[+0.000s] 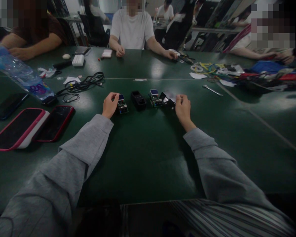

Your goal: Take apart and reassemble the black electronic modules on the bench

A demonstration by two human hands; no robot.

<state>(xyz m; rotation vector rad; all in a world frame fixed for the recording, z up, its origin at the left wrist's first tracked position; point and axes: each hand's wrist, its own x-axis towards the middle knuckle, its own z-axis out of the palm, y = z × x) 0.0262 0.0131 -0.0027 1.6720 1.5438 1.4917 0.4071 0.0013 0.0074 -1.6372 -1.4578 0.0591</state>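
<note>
My left hand (110, 104) is closed in a pinch at the left edge of a small circuit board (123, 108), which has a little screen on top. To its right a black plastic case (138, 99) rests on the green table (140, 154). A second circuit board (156, 98), also topped by a small screen, sits just past the case. My right hand (184, 109) has its fingers pressed together beside a dark, shiny flat piece (169, 98). What lies between those fingertips is too small to make out.
Phones (55, 123) and a tilted water bottle (27, 77) are at the left, near a coiled black cable (88, 80). A wrench (212, 90) lies at the right, before a heap of cables (236, 72). Several people sit around; one in a white shirt (133, 28) faces me.
</note>
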